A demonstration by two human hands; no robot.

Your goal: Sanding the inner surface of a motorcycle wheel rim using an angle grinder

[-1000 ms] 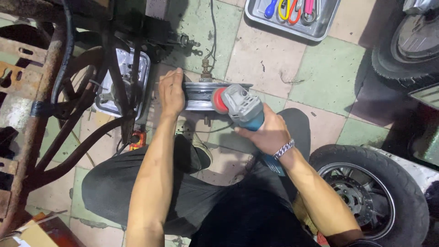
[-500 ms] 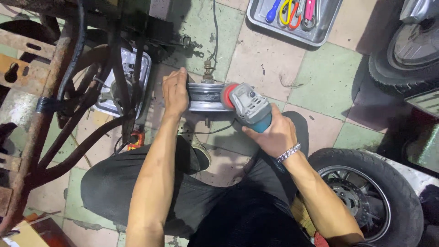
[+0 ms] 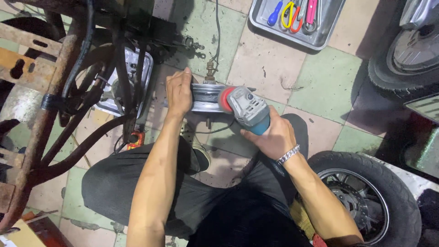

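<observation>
Squatting over a tiled floor (image 3: 320,82) of worn green and cream squares, with dark trousers filling the lower middle of the head view. Left hand (image 3: 179,91) clamped over the left end of a bare metal wheel rim (image 3: 206,97), fingers curled over its upper edge, steadying it. Rim lying near the centre of the view, edge-on, long axis running from 9 o'clock to 3 o'clock; dull silver, smooth, channelled. Right hand (image 3: 274,137) wrapped tight round the teal barrel of an angle grinder (image 3: 247,110), a metal link bracelet (image 3: 289,154) at the wrist. Grinder body pointing from the hand toward 10 o'clock, grey ribbed gear head leading, red abrasive disc (image 3: 224,99) meeting the right end of the rim; contact looks made, though the exact touch point is too small to confirm. Rim therefore at 10 to 11 o'clock from the right hand and directly beneath the left, the left hand the nearer of the two. A thin black cable (image 3: 216,32) trailing up toward 12 o'clock. At 9 o'clock, a rusty tubular frame (image 3: 41,123) with flaking brown steel and black hoses. At 1 o'clock, a shallow grey metal tray (image 3: 315,42) with blue, yellow and pink-handled tools. At 4 o'clock, a black rubber tyre (image 3: 398,196) on a spoked wheel, well apart from the rim; at 2 o'clock, a second tyre (image 3: 388,82) partly out of view.
</observation>
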